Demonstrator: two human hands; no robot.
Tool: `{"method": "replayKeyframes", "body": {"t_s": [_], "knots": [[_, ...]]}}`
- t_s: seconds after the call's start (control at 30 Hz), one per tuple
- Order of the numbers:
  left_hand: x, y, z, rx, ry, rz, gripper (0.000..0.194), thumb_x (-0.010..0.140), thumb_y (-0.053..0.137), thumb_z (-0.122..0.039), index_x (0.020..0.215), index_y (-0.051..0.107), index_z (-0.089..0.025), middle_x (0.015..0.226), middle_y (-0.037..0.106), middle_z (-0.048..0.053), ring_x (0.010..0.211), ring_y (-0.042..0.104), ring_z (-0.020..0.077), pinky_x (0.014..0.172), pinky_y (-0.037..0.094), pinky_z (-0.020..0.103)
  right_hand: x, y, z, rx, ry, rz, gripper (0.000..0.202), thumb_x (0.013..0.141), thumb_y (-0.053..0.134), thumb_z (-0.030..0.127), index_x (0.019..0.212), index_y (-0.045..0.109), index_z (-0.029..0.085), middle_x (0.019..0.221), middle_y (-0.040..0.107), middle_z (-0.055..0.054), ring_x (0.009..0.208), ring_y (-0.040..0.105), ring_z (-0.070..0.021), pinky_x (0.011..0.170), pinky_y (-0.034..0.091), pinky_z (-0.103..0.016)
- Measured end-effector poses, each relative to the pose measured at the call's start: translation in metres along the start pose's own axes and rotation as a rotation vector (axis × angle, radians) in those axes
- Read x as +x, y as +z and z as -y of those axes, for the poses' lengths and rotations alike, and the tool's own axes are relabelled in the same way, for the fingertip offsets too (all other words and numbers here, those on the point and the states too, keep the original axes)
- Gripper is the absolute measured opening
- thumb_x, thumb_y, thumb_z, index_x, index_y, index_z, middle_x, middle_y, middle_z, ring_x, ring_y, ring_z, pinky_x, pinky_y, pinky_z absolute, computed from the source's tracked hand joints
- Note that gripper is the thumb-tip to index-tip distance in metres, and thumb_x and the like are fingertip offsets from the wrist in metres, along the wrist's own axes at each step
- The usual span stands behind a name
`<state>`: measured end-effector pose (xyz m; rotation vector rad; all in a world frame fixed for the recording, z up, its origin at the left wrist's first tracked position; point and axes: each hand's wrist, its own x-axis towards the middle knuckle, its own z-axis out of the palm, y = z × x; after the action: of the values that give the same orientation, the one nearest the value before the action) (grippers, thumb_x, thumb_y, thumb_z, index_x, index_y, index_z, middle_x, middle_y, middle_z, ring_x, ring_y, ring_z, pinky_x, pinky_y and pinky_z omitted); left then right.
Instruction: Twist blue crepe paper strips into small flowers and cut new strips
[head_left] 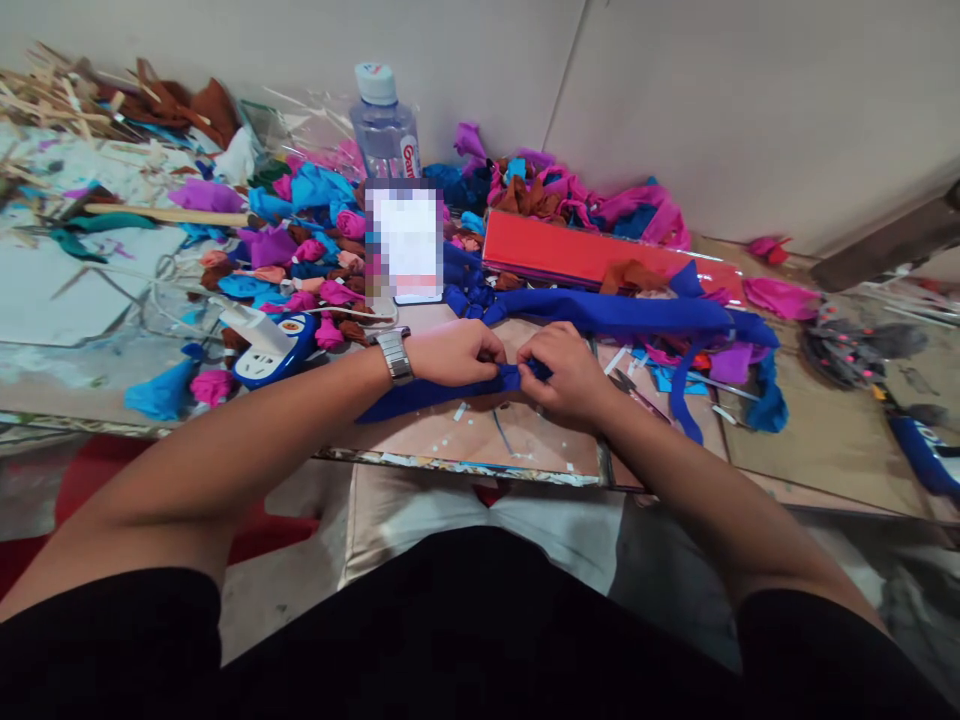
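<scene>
And there it was, the blue strip (420, 397), low over the board (540, 440) at the table's near edge, right in front of the person! The left hand (454, 353) had it in a narrow pinch; the right hand (566, 372) met it from the other side, fingertips closed on the same strip, just beside the left. One tail slanted away under the left wrist, where a metal-banded watch (394, 357) sat.

Just beyond the hands, a longer blue band (615, 312) stretched off to the right, and by its left end sat a cluster of blue knotted pieces (480, 300). Behind that band, a flat red packet (600, 250) lay among crumpled pink and brown scraps. Straight ahead stood a white panel (409, 235), its face pixelated, with a capped bottle (382, 140) just behind.

Out to the left, what a crowd: small colourful rosettes (300, 300) heaped together, a blue-and-white power strip (276, 352) with a white plug in it, then green-handled scissors (101, 225) and, far back, a tangle of wooden sticks (45, 100). Well off to the right, dark dotted netting (840, 345) rested near brown cardboard (810, 440).
</scene>
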<state>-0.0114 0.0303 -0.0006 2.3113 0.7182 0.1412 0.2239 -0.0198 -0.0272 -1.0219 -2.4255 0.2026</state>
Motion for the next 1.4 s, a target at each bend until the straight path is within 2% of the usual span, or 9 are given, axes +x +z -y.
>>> {"method": "replayKeyframes", "body": {"t_s": [0.27,0.43,0.6,0.83,0.97,1.17,1.27,1.4], "knots": [[-0.001,-0.003,-0.005,-0.024,-0.003,0.002,0.027,0.082,0.056,-0.025,0.092,0.079,-0.016,0.074,0.072,-0.002,0.060,0.055,0.0096,0.061,0.039,0.022,-0.005,-0.001,-0.001,0.034,0.019,-0.006,0.006,0.093,0.060,0.026,0.089,0.062,0.022,0.086,0.071,-0.005,0.087,0.062,-0.0242,0.091,0.039,-0.044],[0.000,0.002,-0.003,-0.072,0.005,0.015,0.025,0.085,0.057,-0.030,0.089,0.078,-0.016,0.069,0.068,-0.003,0.059,0.053,0.0097,0.058,0.037,0.022,-0.008,-0.002,0.000,0.044,0.021,-0.005,0.011,0.098,0.058,0.028,0.095,0.067,0.023,0.091,0.075,-0.006,0.091,0.065,-0.0250,0.092,0.040,-0.044],[0.000,0.005,-0.004,-0.055,-0.005,-0.005,0.026,0.085,0.058,-0.032,0.086,0.077,-0.015,0.066,0.064,-0.003,0.059,0.051,0.0097,0.056,0.035,0.022,-0.009,-0.002,0.003,0.066,0.008,-0.018,0.013,0.098,0.061,0.030,0.104,0.070,0.023,0.099,0.079,-0.006,0.096,0.067,-0.0260,0.095,0.040,-0.046],[0.001,0.008,-0.002,-0.125,-0.012,0.037,0.028,0.090,0.063,-0.038,0.089,0.079,-0.015,0.074,0.074,0.000,0.062,0.061,0.0105,0.059,0.041,0.021,-0.009,0.000,0.005,0.041,-0.009,-0.057,0.012,0.099,0.062,0.031,0.096,0.070,0.023,0.089,0.078,-0.004,0.090,0.067,-0.0234,0.095,0.041,-0.045],[0.000,0.009,-0.001,-0.317,-0.016,0.121,0.025,0.094,0.062,-0.035,0.093,0.078,-0.016,0.081,0.079,0.002,0.066,0.069,0.0113,0.062,0.048,0.019,-0.010,0.000,0.003,0.059,-0.060,-0.083,0.009,0.100,0.065,0.029,0.101,0.072,0.023,0.092,0.080,-0.003,0.091,0.070,-0.0220,0.099,0.041,-0.045],[0.000,0.008,-0.001,-0.714,-0.170,0.276,0.023,0.094,0.068,-0.033,0.101,0.076,-0.012,0.085,0.080,0.007,0.069,0.073,0.0122,0.066,0.055,0.019,-0.011,-0.002,0.002,0.056,-0.120,-0.126,0.008,0.101,0.067,0.027,0.101,0.075,0.025,0.094,0.082,-0.002,0.088,0.074,-0.0194,0.104,0.042,-0.046],[0.000,0.006,0.000,-0.824,-0.200,0.294,0.022,0.092,0.074,-0.031,0.102,0.077,-0.012,0.084,0.080,0.008,0.067,0.073,0.0122,0.071,0.059,0.022,-0.012,-0.003,0.002,0.033,-0.160,-0.144,0.008,0.101,0.067,0.025,0.105,0.075,0.026,0.096,0.082,-0.001,0.087,0.074,-0.0188,0.105,0.042,-0.047],[-0.001,0.005,0.000,-0.895,-0.228,0.259,0.022,0.089,0.079,-0.030,0.101,0.079,-0.011,0.081,0.079,0.008,0.066,0.073,0.0134,0.074,0.061,0.025,-0.013,-0.003,0.000,0.018,-0.206,-0.187,0.012,0.100,0.069,0.023,0.109,0.075,0.028,0.096,0.082,-0.001,0.085,0.073,-0.0191,0.103,0.044,-0.047]]}}
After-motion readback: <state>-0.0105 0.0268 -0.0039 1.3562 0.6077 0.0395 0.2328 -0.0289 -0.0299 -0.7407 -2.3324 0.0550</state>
